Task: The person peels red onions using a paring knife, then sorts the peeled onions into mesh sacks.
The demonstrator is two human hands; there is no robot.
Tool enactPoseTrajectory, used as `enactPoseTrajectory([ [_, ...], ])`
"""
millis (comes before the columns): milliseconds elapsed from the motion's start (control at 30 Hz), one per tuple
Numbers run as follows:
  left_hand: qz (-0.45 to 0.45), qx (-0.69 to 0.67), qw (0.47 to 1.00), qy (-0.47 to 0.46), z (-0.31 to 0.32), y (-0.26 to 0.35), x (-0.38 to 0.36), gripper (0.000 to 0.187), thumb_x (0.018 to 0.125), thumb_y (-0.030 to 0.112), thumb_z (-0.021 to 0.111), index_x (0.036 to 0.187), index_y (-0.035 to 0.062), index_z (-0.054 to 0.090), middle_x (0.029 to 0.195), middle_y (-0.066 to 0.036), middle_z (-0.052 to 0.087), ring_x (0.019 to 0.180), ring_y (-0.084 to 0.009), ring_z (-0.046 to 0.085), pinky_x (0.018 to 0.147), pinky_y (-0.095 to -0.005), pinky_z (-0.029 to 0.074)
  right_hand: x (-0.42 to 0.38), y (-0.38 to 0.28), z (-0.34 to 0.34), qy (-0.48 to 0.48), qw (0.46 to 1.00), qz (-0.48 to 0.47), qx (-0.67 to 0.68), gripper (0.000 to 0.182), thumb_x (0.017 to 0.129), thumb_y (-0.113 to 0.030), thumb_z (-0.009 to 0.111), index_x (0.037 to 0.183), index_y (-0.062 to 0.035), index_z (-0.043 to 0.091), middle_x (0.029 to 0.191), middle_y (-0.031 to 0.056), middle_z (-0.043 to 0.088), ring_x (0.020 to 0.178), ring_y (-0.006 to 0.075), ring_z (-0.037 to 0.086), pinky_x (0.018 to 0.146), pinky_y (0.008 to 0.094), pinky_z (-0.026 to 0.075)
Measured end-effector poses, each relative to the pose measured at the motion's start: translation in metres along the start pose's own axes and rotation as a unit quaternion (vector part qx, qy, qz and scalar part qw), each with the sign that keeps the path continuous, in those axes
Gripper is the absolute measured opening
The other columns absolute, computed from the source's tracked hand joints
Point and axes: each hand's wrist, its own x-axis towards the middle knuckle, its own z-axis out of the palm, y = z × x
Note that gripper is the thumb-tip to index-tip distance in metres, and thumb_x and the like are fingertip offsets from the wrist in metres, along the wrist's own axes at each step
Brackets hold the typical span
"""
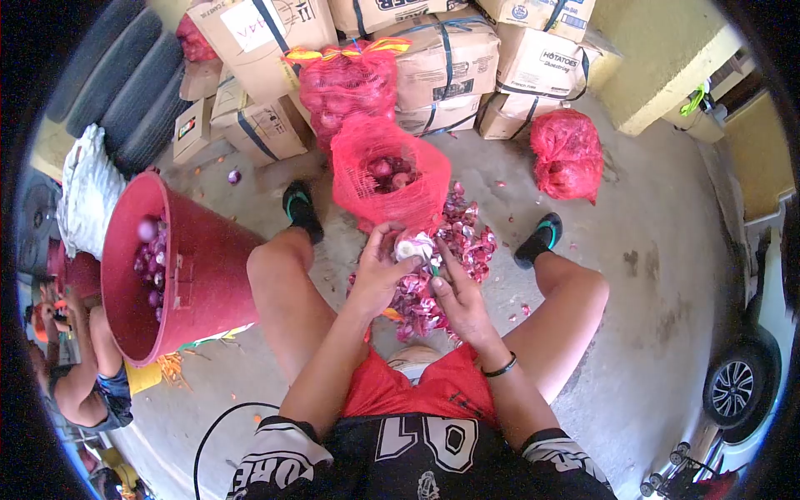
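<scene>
Between my knees, my left hand (379,271) is closed round a partly peeled onion (414,247), its pale cut face turned up. My right hand (457,296) grips a small green-handled knife (434,268) close against the onion's right side. Red and purple onion skins (471,242) lie in a heap on the floor below and beyond both hands. Just past the hands stands an open red mesh bag (354,187) with purple onions (392,172) inside. The blade is mostly hidden by the fingers and onion.
At the left, a large red tub (217,271) leans with its mouth towards me, onions inside. A co-worker (87,367) sits beyond it. Cardboard boxes (446,62), a full mesh bag (346,87) and another red bag (568,154) stand ahead. Tyres (150,112) are stacked back left.
</scene>
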Motion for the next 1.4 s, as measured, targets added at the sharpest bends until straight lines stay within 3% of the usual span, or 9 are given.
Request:
enactPoseTrajectory([
  [67, 0.006, 0.004, 1.000, 0.000, 0.000, 0.000, 0.001, 0.058, 0.075, -0.014, 0.069, 0.123, 0.0069, 0.046, 0.120, -0.007, 0.049, 0.115, -0.0186, 0.052, 0.098, -0.0324, 0.048, 0.002, 0.000, 0.001, 0.004, 1.000, -0.015, -0.010, 0.058, 0.099, -0.016, 0.050, 0.150, -0.0026, 0.025, 0.092, 0.0047, 0.049, 0.079, 0.0100, 0.046, 0.070, 0.0236, 0.039],
  [167, 0.021, 0.025, 0.999, -0.001, -0.005, -0.005, 0.002, 0.058, 0.074, -0.013, 0.070, 0.124, 0.0059, 0.046, 0.120, -0.007, 0.050, 0.114, -0.0184, 0.052, 0.098, -0.0319, 0.047, 0.003, -0.005, 0.001, 0.030, 0.999, -0.001, -0.043, 0.056, 0.098, -0.018, 0.054, 0.146, 0.0004, 0.033, 0.123, 0.0233, 0.061, 0.109, 0.0224, 0.062, 0.094, 0.0342, 0.046],
  [367, 0.015, 0.040, 0.999, 0.001, -0.005, -0.006, 0.002, 0.059, 0.073, -0.011, 0.072, 0.124, 0.0041, 0.046, 0.119, -0.007, 0.051, 0.113, -0.0179, 0.053, 0.096, -0.0316, 0.048, 0.010, 0.008, 0.001, 0.085, 0.968, -0.152, -0.180, 0.046, 0.099, -0.012, 0.050, 0.143, 0.0001, 0.040, 0.115, 0.0109, 0.064, 0.091, 0.0153, 0.059, 0.083, 0.0269, 0.047],
  [433, -0.007, 0.026, 1.000, -0.002, -0.002, -0.002, 0.001, 0.058, 0.074, -0.011, 0.072, 0.124, 0.0039, 0.047, 0.119, -0.007, 0.052, 0.112, -0.0180, 0.053, 0.096, -0.0318, 0.048, 0.009, 0.007, 0.001, 0.097, 0.968, -0.140, -0.182, 0.044, 0.099, -0.012, 0.051, 0.141, 0.0004, 0.043, 0.124, 0.0151, 0.062, 0.100, 0.0177, 0.060, 0.090, 0.0286, 0.045],
  [533, -0.041, -0.001, 0.999, -0.008, 0.002, 0.002, -0.002, 0.057, 0.074, -0.010, 0.072, 0.123, 0.0035, 0.047, 0.119, -0.007, 0.053, 0.112, -0.0184, 0.054, 0.096, -0.0322, 0.048, 0.012, -0.005, -0.002, 0.124, 0.983, -0.065, -0.120, 0.039, 0.097, -0.011, 0.054, 0.134, 0.0009, 0.051, 0.115, 0.0210, 0.065, 0.103, 0.0219, 0.064, 0.091, 0.0326, 0.048],
  [733, 0.040, 0.099, 0.994, -0.008, -0.002, 0.000, 0.003, 0.055, 0.076, -0.011, 0.070, 0.123, 0.0023, 0.046, 0.118, -0.008, 0.055, 0.113, -0.0184, 0.055, 0.098, -0.0325, 0.047, 0.004, -0.013, -0.006, 0.059, 0.993, -0.030, -0.093, 0.048, 0.094, -0.011, 0.058, 0.140, -0.0035, 0.046, 0.098, 0.0216, 0.067, 0.084, 0.0211, 0.068, 0.078, 0.0351, 0.052],
  [833, 0.037, 0.133, 0.990, -0.018, -0.003, 0.003, 0.001, 0.055, 0.076, -0.011, 0.070, 0.123, 0.0015, 0.046, 0.117, -0.008, 0.055, 0.112, -0.0182, 0.055, 0.099, -0.0323, 0.046, 0.005, -0.015, -0.009, 0.028, 0.991, -0.041, -0.121, 0.052, 0.092, -0.011, 0.060, 0.141, -0.0049, 0.044, 0.098, 0.0230, 0.066, 0.082, 0.0250, 0.069, 0.077, 0.0369, 0.052],
  [1033, 0.017, 0.127, 0.991, -0.026, -0.003, 0.001, 0.001, 0.055, 0.075, -0.010, 0.071, 0.123, 0.0011, 0.046, 0.117, -0.009, 0.055, 0.111, -0.0176, 0.056, 0.096, -0.0315, 0.048, 0.011, -0.011, -0.008, 0.066, 0.970, -0.170, -0.163, 0.043, 0.092, -0.007, 0.059, 0.134, -0.0025, 0.052, 0.110, 0.0237, 0.065, 0.094, 0.0305, 0.068, 0.083, 0.0384, 0.051],
  [1400, 0.005, 0.077, 0.996, -0.035, -0.004, 0.002, 0.000, 0.057, 0.074, -0.009, 0.072, 0.125, 0.0011, 0.048, 0.119, -0.009, 0.056, 0.113, -0.0193, 0.055, 0.097, -0.0336, 0.048, 0.010, -0.014, -0.003, 0.106, 0.980, -0.113, -0.125, 0.034, 0.095, -0.012, 0.057, 0.127, -0.0004, 0.058, 0.107, 0.0209, 0.066, 0.094, 0.0269, 0.066, 0.085, 0.0361, 0.050],
])
